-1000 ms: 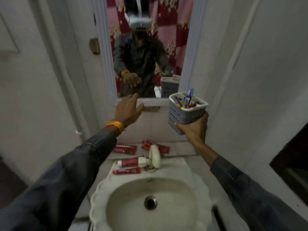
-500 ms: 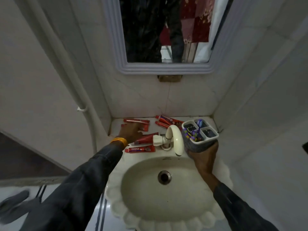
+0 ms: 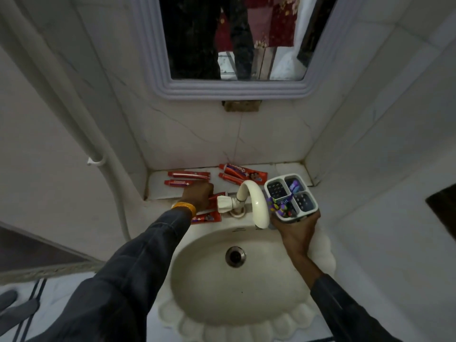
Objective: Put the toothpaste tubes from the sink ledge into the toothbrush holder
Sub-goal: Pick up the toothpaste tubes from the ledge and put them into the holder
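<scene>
Several red toothpaste tubes lie around the tap. Two (image 3: 188, 174) rest on the left of the sink ledge (image 3: 283, 169), two more (image 3: 243, 172) at its back middle, and one (image 3: 206, 217) on the sink rim. My left hand (image 3: 197, 196) is curled down over a white-capped tube (image 3: 218, 199) beside the tap, hiding its rear part. My right hand (image 3: 296, 229) holds the grey toothbrush holder (image 3: 309, 202) from below, upright at the sink's right rim. A purple toothbrush (image 3: 283, 202) sticks out of the holder; its other compartments look empty.
A white curved tap (image 3: 256, 201) stands between my hands. The scalloped white sink (image 3: 237, 314) with its drain lies below. Tiled walls close in on three sides, a framed mirror (image 3: 234, 90) hangs above, and a white pipe (image 3: 98, 154) runs down the left wall.
The view tilted down from the mirror. My right hand lowered the holder to the sink's right rim. My left hand dropped from mid-air onto the tube beside the tap.
</scene>
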### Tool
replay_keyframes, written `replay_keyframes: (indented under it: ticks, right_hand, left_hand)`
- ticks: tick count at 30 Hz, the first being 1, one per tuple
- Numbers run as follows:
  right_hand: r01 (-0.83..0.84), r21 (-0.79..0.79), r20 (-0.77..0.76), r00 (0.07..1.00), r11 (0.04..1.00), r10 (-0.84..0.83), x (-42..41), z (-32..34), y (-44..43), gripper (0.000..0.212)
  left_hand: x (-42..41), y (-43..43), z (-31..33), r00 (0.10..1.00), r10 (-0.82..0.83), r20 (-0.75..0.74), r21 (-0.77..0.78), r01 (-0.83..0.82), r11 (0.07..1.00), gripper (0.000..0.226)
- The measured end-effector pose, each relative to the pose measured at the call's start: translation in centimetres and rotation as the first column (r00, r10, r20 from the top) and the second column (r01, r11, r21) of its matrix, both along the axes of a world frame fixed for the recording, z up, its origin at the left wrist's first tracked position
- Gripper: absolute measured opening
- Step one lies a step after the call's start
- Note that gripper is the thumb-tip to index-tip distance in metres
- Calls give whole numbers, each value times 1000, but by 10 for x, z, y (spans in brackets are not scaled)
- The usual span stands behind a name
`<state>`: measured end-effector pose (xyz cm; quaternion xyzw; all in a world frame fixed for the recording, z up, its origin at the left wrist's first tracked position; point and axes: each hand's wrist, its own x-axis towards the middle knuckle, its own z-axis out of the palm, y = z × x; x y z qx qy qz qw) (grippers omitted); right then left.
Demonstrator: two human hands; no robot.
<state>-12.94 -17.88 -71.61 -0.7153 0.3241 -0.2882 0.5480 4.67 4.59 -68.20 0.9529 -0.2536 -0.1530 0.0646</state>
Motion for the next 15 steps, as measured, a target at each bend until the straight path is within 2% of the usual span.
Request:
replay_keyframes:
  ticks: [9, 13, 15]
  right_hand:
    - [-57, 28, 67, 996, 998, 55, 0, -4, -4, 115]
    - [-66, 54, 83, 995, 996, 61, -1, 0, -4, 113]
    - [-66, 55, 91, 994, 996, 60, -2, 2, -4, 113]
  left_hand:
    - [-12, -1, 11, 998, -41, 46, 11, 40, 999, 31]
    - [-15, 9, 29, 993, 65, 102, -119, -53, 991, 43]
    - [-11, 17, 43, 977, 125, 171, -152, -99, 983, 39]
